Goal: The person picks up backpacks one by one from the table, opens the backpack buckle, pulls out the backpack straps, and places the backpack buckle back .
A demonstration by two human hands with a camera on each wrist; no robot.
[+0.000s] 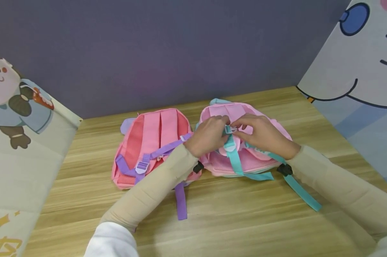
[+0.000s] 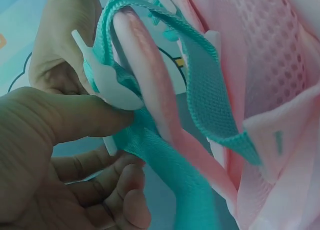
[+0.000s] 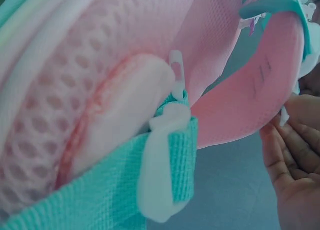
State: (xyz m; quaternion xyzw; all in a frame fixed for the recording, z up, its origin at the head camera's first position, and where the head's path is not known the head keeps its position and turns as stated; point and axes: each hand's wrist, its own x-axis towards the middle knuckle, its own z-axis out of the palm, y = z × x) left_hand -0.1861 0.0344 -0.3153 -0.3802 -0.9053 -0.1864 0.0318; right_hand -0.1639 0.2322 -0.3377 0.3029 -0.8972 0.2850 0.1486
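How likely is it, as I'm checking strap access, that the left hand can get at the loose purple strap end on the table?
Probably yes: nothing covers the purple strap end on the table. But the left hand holds the teal strap, so it would likely have to let go first.

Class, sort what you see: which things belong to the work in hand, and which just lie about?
In the work:
- left hand
- right hand
- pale buckle
- teal strap
- teal-strapped backpack

Lying about:
- purple-strapped backpack

Left backpack (image 1: 151,139) beside right backpack (image 1: 252,160) | both on table (image 1: 212,221) | wall (image 1: 180,53) behind | left panel (image 1: 23,171), right panel (image 1: 363,85) flank table
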